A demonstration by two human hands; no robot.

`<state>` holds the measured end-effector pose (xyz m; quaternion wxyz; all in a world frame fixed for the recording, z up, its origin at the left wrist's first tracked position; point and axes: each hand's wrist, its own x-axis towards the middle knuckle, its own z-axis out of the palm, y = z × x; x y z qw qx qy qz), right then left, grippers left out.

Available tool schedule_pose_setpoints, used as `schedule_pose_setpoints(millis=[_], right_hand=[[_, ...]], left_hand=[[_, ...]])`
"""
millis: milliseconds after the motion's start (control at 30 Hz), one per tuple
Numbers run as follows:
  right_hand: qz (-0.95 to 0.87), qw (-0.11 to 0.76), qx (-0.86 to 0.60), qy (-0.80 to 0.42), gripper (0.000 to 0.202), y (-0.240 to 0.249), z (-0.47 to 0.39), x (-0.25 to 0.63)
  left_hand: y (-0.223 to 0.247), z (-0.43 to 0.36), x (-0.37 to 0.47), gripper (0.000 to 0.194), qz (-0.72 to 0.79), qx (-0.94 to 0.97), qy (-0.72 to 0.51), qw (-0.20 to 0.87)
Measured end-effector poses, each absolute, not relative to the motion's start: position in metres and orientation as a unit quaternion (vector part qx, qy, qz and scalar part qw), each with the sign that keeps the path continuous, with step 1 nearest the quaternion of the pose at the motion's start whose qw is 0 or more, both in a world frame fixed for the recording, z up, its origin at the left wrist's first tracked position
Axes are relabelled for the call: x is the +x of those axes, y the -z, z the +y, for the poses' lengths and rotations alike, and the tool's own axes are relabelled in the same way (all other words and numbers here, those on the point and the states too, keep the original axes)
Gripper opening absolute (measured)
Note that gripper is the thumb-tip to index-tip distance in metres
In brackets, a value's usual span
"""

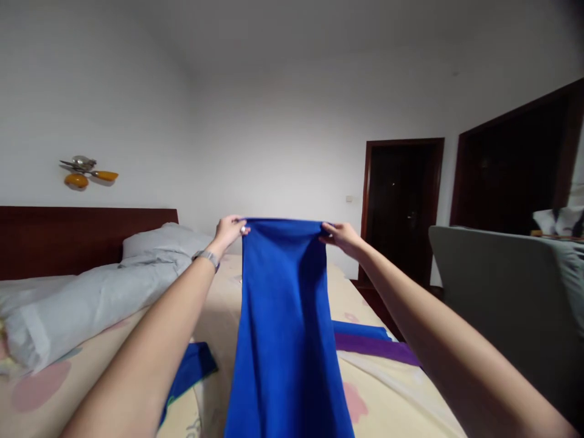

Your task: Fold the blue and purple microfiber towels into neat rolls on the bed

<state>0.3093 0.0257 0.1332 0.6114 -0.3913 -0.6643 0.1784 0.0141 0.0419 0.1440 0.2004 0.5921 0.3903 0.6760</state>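
Apparently at a spreading-out step, the left hand point(230, 232) and right hand point(343, 236) pinch the blue cloth point(283, 316) by its upper corners, above the bed point(224, 304); moving on calls for even tension.

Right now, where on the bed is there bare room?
The bedsheet shows bare beyond the blue strip, right of the raised blue cloth, and between the grey bedding and your left forearm. It's crowded along the headboard, where bedding piles up, and where the purple strip lies alongside the blue one.
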Motion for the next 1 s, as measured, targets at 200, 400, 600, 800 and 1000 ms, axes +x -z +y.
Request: schedule_pose_setpoints(millis=[200, 400, 600, 800, 1000], right_hand=[[-0.665, 0.667, -0.293, -0.162, 0.046, -0.153, 0.061, 0.306], [-0.661, 0.652, -0.340, -0.150, 0.045, -0.032, 0.027, 0.322], [-0.728, 0.491, -0.409, -0.249, 0.040, 0.160, -0.023, 0.331], [-0.749, 0.318, -0.446, -0.373, 0.041, 0.258, -0.059, 0.355], [-0.727, 0.250, -0.480, -0.423, 0.043, 0.240, -0.069, 0.374]], left_hand=[[-0.176, 0.060, 0.020, 0.019, 0.227, 0.573, -0.782, 0.091], [-0.066, 0.023, 0.013, 0.028, 0.314, 0.598, -0.737, 0.022], [0.162, -0.025, -0.010, 0.038, 0.469, 0.601, -0.630, 0.149], [0.291, -0.071, -0.029, 0.032, 0.620, 0.661, -0.347, 0.241], [0.256, -0.098, -0.040, 0.024, 0.569, 0.696, -0.286, 0.333]])
